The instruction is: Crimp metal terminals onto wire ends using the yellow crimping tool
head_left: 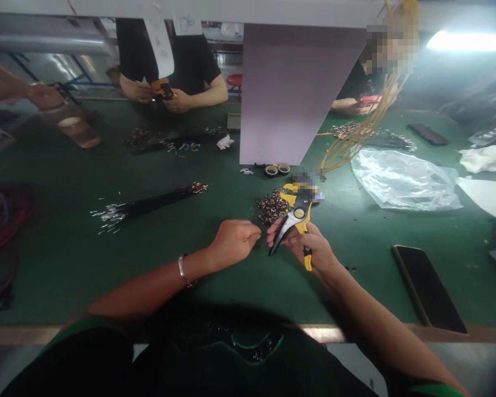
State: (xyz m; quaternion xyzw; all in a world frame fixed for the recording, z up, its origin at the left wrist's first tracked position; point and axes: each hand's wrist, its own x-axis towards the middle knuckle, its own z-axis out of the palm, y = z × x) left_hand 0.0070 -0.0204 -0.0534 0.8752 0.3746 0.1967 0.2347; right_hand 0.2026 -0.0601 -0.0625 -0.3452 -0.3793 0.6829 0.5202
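Observation:
My right hand (pixel 314 245) is wrapped round yellow and black wire strippers (pixel 300 212), their jaws pointing away from me. Beside them my left hand (pixel 236 240) is closed, its fingertips pinched together near the tool's silver and black handle. Whatever the left fingers hold, if anything, is too small to make out. Just beyond both hands lies a pile of short copper-coloured and dark bits (pixel 270 207). To the left, a bundle of black wires (pixel 157 204) rests on the green table (pixel 157 298), with pale ends on one side and copper ends on the other.
A phone (pixel 430 289) lies at the right front, a clear plastic bag (pixel 409 179) behind it. A tall panel (pixel 293 94) stands ahead, with tape rolls (pixel 278 170) at its foot. Yellow wires (pixel 367 127) hang down. Co-workers sit opposite; a person's hand holds a bottle (pixel 76 127).

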